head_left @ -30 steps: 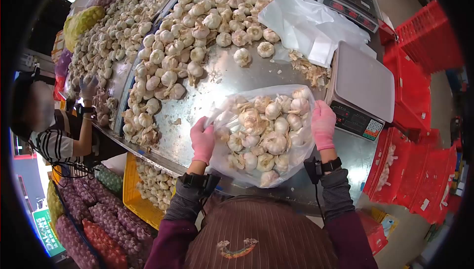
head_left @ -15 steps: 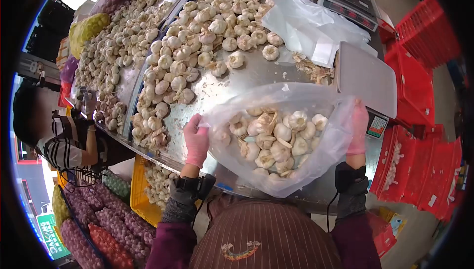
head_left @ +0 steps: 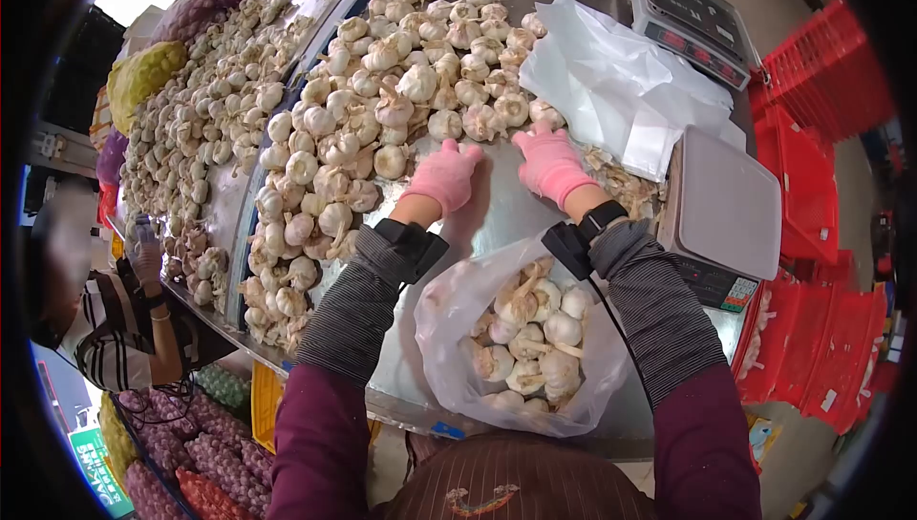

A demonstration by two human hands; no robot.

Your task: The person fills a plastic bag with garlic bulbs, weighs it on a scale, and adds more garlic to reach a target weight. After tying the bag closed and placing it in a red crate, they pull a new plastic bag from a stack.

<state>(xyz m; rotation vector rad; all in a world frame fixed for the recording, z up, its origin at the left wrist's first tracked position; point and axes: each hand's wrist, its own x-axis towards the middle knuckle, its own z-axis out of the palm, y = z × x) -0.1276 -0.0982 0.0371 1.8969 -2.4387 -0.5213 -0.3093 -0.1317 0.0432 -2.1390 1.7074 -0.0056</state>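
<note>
My left hand (head_left: pixel 445 178), in a pink glove, reaches to the near edge of a heap of garlic bulbs (head_left: pixel 392 105). Its thumb stands apart from its fingers, and no bulb shows in it. To its right, my right hand (head_left: pixel 553 167), in a matching glove, has its fingertips at the bulbs beside the white plastic sheets. It is open too, with nothing visibly held. A clear plastic bag (head_left: pixel 444 329) with several garlic bulbs inside sits on the metal table (head_left: pixel 387 358) below my forearms, its mouth open and touched by neither hand.
A flat-topped scale (head_left: pixel 721 205) stands at right, near white plastic sheets (head_left: pixel 611 66) and another scale (head_left: pixel 688 14). Red crates (head_left: pixel 802 171) line the right side. At left, a co-worker (head_left: pixel 115 319) sits by another garlic pile (head_left: pixel 181 152). Filled net bags (head_left: pixel 215 463) lie below.
Both hands have let go of the bag's rim and moved forward to the garlic heap. The bag has settled on the table, and its mouth has narrowed.
</note>
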